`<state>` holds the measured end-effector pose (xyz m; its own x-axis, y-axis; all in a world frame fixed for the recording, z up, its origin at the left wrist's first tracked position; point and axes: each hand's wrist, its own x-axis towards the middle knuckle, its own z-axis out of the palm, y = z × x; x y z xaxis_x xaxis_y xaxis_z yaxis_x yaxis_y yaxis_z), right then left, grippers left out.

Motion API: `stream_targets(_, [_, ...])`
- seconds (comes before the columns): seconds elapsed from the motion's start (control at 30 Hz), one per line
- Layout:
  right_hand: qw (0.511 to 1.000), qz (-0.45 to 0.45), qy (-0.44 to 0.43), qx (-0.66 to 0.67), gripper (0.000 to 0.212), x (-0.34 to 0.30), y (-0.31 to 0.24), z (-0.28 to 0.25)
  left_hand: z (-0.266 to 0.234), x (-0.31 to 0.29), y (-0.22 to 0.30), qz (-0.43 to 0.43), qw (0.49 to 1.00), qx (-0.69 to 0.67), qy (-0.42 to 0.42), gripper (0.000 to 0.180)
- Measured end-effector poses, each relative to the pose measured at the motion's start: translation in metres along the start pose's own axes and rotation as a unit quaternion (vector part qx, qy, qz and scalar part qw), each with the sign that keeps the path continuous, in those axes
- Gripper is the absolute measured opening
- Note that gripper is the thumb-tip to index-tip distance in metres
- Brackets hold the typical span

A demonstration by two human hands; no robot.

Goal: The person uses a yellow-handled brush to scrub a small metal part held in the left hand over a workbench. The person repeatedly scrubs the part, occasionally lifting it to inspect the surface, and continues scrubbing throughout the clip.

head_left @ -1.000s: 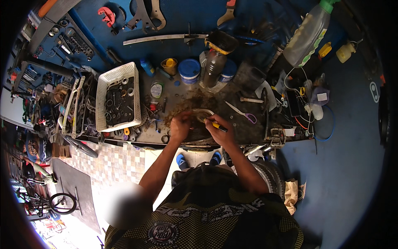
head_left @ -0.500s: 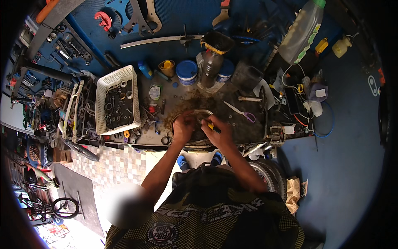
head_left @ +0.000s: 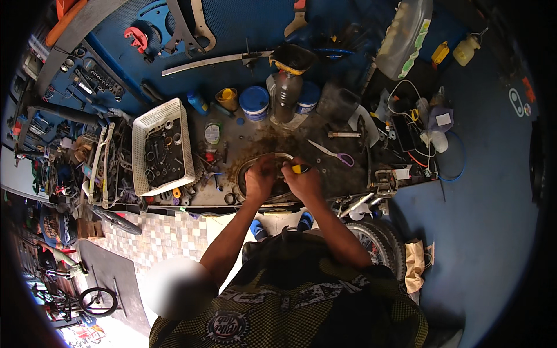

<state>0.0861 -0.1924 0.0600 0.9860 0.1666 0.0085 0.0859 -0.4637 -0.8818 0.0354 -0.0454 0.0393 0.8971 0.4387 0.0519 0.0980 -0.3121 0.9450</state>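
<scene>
My left hand is at the bench's front edge, fingers curled together; whatever is between them is too small or hidden. Close beside it, my right hand is closed round a tool with a yellow-and-black handle; the tool's tip cannot be made out. Both hands are over a round, shallow thing with a silvery curved rim, partly covered by the hands. To the right of it, scissors with purple handles lie on the stained bench top.
A white plastic basket of metal parts stands at left. Behind the hands are a small bottle, a blue tub and a dark bottle. A phone and cables lie at right. Tools hang on the blue wall.
The view has shifted slightly. My right hand has turned, and less of the yellow-and-black handle shows. My left hand stays curled at the round thing.
</scene>
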Motion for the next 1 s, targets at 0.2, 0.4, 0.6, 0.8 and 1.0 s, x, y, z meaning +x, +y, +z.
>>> stream_targets(0.2, [0.992,0.066,-0.110,-0.002,0.021,0.003,0.021,-0.017,-0.010,0.007,-0.015,-0.053,0.998,-0.026,-0.002,0.023])
stream_targets(0.4, [0.988,0.031,-0.150,0.032,0.025,-0.005,0.042,-0.007,-0.017,0.015,-0.039,0.071,0.991,0.112,0.025,0.012])
stream_targets(0.6, [0.981,-0.142,-0.107,0.082,0.031,-0.011,0.048,-0.002,-0.030,0.016,-0.042,-0.112,0.989,-0.088,-0.037,0.012])
stream_targets(0.8, [0.960,-0.132,-0.218,-0.119,0.045,-0.008,0.032,-0.026,-0.031,0.014,-0.039,-0.199,0.935,-0.291,-0.034,0.014])
stream_targets(1.0, [0.937,-0.169,-0.180,-0.246,0.046,-0.005,0.026,-0.027,-0.031,0.014,-0.040,-0.223,0.913,-0.339,-0.048,0.027])
